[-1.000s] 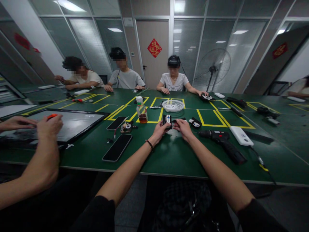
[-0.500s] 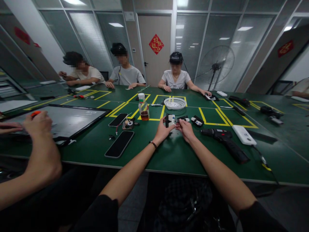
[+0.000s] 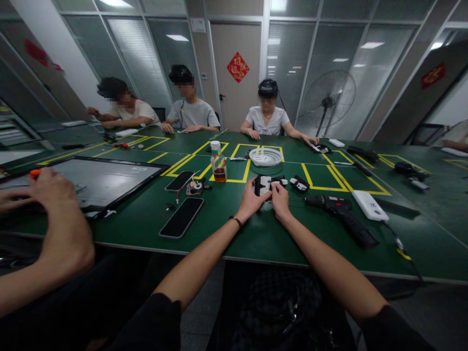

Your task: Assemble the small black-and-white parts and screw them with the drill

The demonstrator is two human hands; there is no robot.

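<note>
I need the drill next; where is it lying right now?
In the head view, the black drill lies on the green table, just right of the right hand, with a white flat device beside it.

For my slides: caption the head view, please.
Left hand and right hand hold a small device at a green table, drill alongside.

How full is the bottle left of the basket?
Mostly empty: brown liquid sits only in the bottom of the clear bottle, which stands upright with its white cap on.
</note>
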